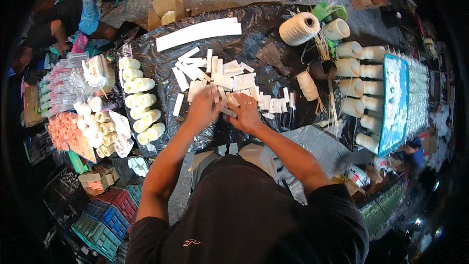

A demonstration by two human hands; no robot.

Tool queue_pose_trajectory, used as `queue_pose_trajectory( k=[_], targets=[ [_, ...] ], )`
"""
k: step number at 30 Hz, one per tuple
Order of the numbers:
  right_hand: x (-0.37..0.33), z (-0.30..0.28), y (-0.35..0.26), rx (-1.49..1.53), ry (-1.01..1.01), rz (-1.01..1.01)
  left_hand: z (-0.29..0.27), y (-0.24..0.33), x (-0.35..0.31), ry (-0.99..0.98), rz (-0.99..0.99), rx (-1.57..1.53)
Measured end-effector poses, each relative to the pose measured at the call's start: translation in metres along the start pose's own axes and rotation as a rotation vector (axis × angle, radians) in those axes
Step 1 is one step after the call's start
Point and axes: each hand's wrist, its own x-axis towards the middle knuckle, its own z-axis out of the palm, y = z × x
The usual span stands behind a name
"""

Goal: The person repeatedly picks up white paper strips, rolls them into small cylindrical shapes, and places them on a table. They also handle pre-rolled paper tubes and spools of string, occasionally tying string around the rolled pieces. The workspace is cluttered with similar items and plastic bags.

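Note:
My left hand (202, 108) and my right hand (247, 114) are close together at the near side of a loose pile of pale flat strips (243, 83). A short pale strip (227, 111) lies between the hands, with the right fingers closed on its end. The left fingers reach over the pile and are blurred, so their grip does not show. Farther out, a long white curved sheet (199, 34) lies on the black plastic table cover (261, 22). Several small strips (273, 105) are set in a row right of my right hand.
Cream cylinders (141, 101) line the left side; more (351, 87) stand at right beside a blue-rimmed tray (394, 105). A large string spool (299, 28), a smaller spool (307, 86) and a flat scraper-like blade (272, 58) lie right. A person (73, 19) sits at far left.

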Motion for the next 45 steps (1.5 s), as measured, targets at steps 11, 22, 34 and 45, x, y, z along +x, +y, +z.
queue_pose_trajectory(
  k=[11, 22, 34, 45],
  targets=[
    [0.092, -0.021, 0.087, -0.434, 0.060, -0.367, -0.018, -0.134, 0.193, -0.088, -0.153, 0.643],
    [0.099, 0.020, 0.042, -0.293, -0.131, -0.645, -0.034, -0.135, 0.219, -0.446, -0.128, 0.706],
    [0.049, -0.041, 0.038, -0.091, 0.240, -0.017, -0.067, -0.169, 0.250, -0.726, -0.332, 0.199],
    [0.141, -0.044, 0.045, -0.086, 0.296, -0.048, -0.046, -0.180, 0.207, -0.615, -0.255, 0.140]
  ],
)
